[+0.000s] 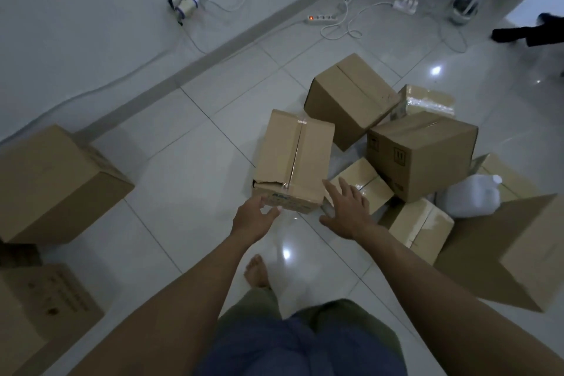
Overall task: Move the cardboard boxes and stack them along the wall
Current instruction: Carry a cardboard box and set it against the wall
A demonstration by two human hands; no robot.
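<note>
A taped cardboard box (293, 159) with a torn near corner lies on the white tiled floor in front of me. My left hand (254, 218) reaches toward its near face, fingers relaxed, fingertips close to the lower edge. To the box's right, my right hand (348, 207) is spread open, holding nothing. Behind and to the right lie several more boxes: a large one (351, 101), another (424, 152) with printed symbols, and a small taped one (366, 183) just past my right hand. A big box (55, 183) stands by the wall at left.
The wall (91, 24) runs along the upper left, with cables, a plugged adapter (183, 4) and power strips (320, 19) on the floor. A white plastic jug (471, 195) sits among the boxes. A large open box (515, 253) is at right. My bare foot (258, 272) is below.
</note>
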